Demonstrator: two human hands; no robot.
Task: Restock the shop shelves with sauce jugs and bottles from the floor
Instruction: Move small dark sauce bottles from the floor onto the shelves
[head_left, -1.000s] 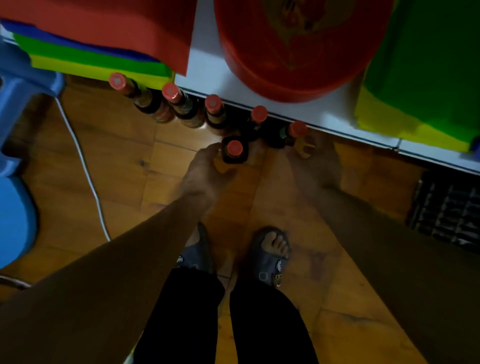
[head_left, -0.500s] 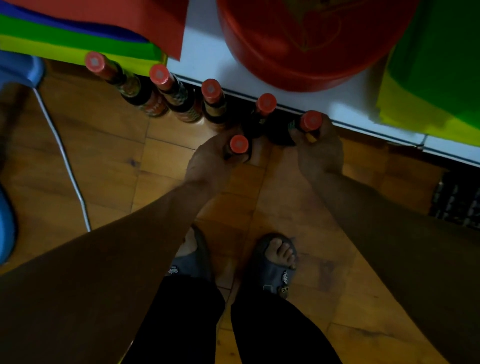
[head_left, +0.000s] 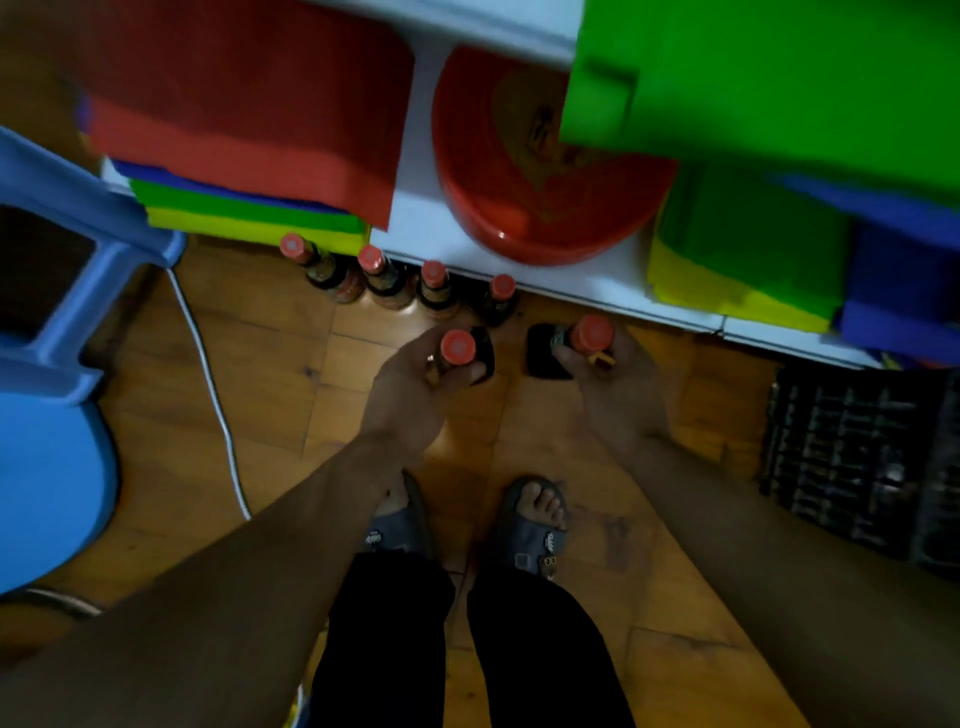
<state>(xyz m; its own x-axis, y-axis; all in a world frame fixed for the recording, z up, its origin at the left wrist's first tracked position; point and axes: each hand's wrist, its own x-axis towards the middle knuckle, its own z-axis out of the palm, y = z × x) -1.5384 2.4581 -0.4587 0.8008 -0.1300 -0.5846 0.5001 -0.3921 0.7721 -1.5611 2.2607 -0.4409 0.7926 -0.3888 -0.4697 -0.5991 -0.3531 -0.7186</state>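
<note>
Both hands got a grip on a red-capped sauce bottle each: left hand (head_left: 415, 395) wraps one bottle (head_left: 460, 351), right hand (head_left: 618, 384) another (head_left: 587, 338), above four more (head_left: 395, 283) on the wooden floor (head_left: 270, 364).

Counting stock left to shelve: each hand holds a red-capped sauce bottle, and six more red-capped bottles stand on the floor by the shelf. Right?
Not quite. The head view shows four bottles standing on the floor along the white shelf's edge, not six. The rest holds: the left hand grips one red-capped bottle and the right hand grips another.
</note>
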